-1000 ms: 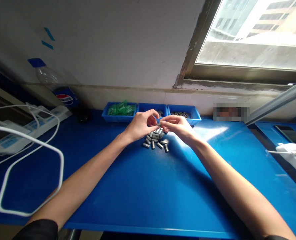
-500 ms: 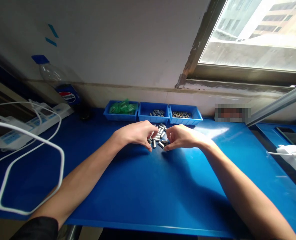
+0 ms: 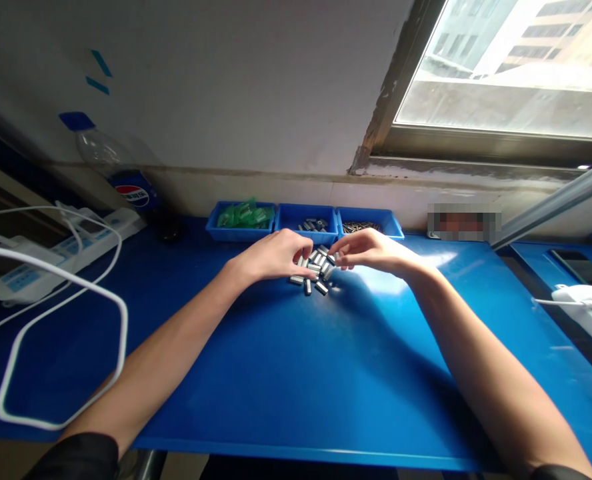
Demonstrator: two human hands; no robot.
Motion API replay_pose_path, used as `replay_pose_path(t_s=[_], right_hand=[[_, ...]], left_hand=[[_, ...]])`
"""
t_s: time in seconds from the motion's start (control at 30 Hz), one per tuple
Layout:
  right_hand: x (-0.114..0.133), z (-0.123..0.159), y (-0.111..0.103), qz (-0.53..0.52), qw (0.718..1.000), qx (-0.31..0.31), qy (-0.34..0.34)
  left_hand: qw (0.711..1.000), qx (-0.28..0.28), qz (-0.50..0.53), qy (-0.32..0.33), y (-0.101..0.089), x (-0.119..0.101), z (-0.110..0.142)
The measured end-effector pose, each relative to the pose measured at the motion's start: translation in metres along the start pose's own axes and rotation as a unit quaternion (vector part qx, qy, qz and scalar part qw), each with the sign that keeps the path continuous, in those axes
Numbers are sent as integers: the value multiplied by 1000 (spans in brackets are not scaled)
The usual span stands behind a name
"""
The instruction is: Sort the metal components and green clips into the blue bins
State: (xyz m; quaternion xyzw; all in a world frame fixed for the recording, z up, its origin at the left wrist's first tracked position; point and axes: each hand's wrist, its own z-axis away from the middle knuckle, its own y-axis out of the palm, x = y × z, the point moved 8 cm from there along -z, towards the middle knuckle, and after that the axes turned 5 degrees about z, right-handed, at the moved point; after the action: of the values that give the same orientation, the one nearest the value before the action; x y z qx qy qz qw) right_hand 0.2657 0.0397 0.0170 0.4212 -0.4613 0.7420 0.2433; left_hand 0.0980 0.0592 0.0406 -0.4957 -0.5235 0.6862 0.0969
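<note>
The left hand (image 3: 275, 255), thumb and fingers apart, is at the heap of over ten metal pieces (image 3: 321, 288) on the table (image 3: 256, 380). Their long axes point many ways; the front right one slants rightward toward the person. Whether the right hand (image 3: 371, 251) grips one, I cannot tell.

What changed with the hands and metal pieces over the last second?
Left hand and right hand, together over the metal pieces a second ago, are now apart, at the pile's left and right. Since half a second ago, both shifted toward the blue bins; the right seems to have pinched a piece. Left's grip unclear. Bins and bottle stayed put.
</note>
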Motion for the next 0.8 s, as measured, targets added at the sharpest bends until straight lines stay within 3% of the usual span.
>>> replay_pose_path(t_s=[0.2,0.37,0.6,0.8], right_hand=[[0,-3,-8,-154,983,-96,-26],[-6,-8,5,-233,970,-65,-20],[-5,-7,7,-232,970,-65,-25],[-1,-8,-3,-223,961,-155,-58]], left_hand=[[993,-78,90,28,-12,-12,-1],[986,-121,99,55,-17,-20,1],[988,-126,77,53,-16,-15,1],[995,-97,10,26,-10,-9,0]])
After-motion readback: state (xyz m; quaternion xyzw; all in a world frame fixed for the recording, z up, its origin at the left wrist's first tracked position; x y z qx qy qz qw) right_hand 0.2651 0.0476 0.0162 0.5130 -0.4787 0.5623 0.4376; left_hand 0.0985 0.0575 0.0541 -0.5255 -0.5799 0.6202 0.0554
